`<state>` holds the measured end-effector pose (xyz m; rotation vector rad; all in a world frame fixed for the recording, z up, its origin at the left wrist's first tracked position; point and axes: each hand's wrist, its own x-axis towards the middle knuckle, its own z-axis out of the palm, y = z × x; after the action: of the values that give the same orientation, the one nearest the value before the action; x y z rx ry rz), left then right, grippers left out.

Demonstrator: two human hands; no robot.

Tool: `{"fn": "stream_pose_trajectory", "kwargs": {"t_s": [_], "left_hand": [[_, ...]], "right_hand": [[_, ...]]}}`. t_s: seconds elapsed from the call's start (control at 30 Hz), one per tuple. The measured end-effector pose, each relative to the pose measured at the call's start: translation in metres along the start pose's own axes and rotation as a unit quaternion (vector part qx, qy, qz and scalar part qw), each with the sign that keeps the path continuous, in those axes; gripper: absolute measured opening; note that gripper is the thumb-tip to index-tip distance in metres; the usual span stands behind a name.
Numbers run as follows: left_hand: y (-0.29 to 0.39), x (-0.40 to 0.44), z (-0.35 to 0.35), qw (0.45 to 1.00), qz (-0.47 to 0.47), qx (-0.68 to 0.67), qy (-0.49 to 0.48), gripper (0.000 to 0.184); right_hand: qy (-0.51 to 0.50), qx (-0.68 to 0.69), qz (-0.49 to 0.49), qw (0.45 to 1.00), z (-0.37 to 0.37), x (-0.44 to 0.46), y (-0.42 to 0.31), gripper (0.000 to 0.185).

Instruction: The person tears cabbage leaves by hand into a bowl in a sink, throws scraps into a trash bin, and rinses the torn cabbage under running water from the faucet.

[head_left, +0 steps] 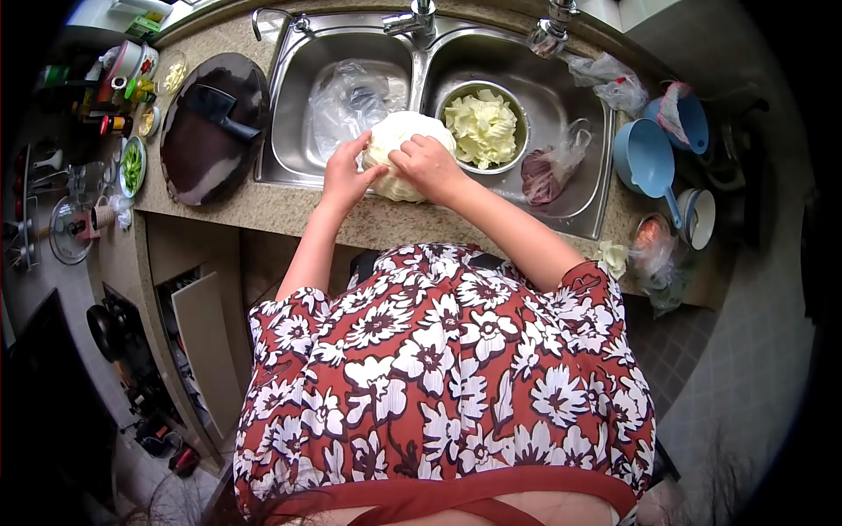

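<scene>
A pale round cabbage [410, 131] rests at the front rim of the double sink, near the divider between the basins. My left hand [347, 173] grips its left side, thumb and fingers pressed to it. On the top right of the cabbage, my right hand [427, 168] has its fingers bent against the outer leaves; the fingertips are partly hidden. Torn cabbage leaves [481, 127] fill a metal bowl [524, 131] in the right basin, just beyond my right hand. Behind the cabbage, a clear plastic bag [338, 101] lies crumpled in the left basin.
A cleaver [213, 107] lies on a dark round chopping board [189, 162] at left. A bag of dark red contents [545, 174] sits in the right basin. Blue strainers [645, 158] stand at right. A cabinet door [203, 337] hangs open below the left counter.
</scene>
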<state>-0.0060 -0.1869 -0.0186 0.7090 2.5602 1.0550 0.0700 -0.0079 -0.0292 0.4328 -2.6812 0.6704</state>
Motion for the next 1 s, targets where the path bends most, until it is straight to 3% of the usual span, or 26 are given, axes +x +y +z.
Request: {"fn": "stream_pose_trajectory", "kwargs": {"t_s": [0.2, 0.43, 0.53, 0.6, 0.63, 0.7, 0.83, 0.93, 1.0], "left_hand": [[-0.002, -0.003, 0.003, 1.000, -0.011, -0.016, 0.011, 0.070], [0.010, 0.001, 0.004, 1.000, -0.012, 0.011, 0.026, 0.069], [0.012, 0.010, 0.000, 0.999, 0.038, 0.020, 0.014, 0.056], [0.009, 0.018, 0.001, 0.995, 0.089, 0.038, 0.036, 0.034], [0.010, 0.020, 0.002, 0.995, 0.091, 0.037, 0.037, 0.034], [0.010, 0.022, 0.005, 0.965, 0.216, 0.119, 0.088, 0.017], [0.002, 0.027, 0.011, 0.943, 0.284, 0.119, 0.129, 0.014], [0.004, 0.023, 0.016, 0.948, 0.266, 0.128, 0.122, 0.013], [0.005, 0.021, 0.022, 0.959, 0.206, 0.125, 0.152, 0.029]], "right_hand": [[-0.020, -0.017, -0.066, 0.997, 0.004, -0.002, 0.008, 0.004], [0.057, 0.013, -0.014, 0.998, -0.003, 0.007, 0.014, 0.010], [0.070, 0.044, 0.000, 0.997, -0.004, 0.009, 0.017, 0.012], [0.075, 0.056, 0.005, 0.996, -0.003, 0.007, 0.019, 0.013], [0.074, 0.066, 0.019, 0.995, -0.002, 0.006, 0.020, 0.014], [0.072, 0.076, 0.033, 0.994, -0.004, 0.004, 0.019, 0.015], [0.076, 0.053, 0.060, 0.994, -0.008, 0.007, 0.009, 0.016], [0.072, 0.030, 0.073, 0.994, 0.000, 0.006, 0.014, 0.015], [0.082, 0.033, 0.076, 0.993, 0.004, 0.005, 0.018, 0.015]]}}
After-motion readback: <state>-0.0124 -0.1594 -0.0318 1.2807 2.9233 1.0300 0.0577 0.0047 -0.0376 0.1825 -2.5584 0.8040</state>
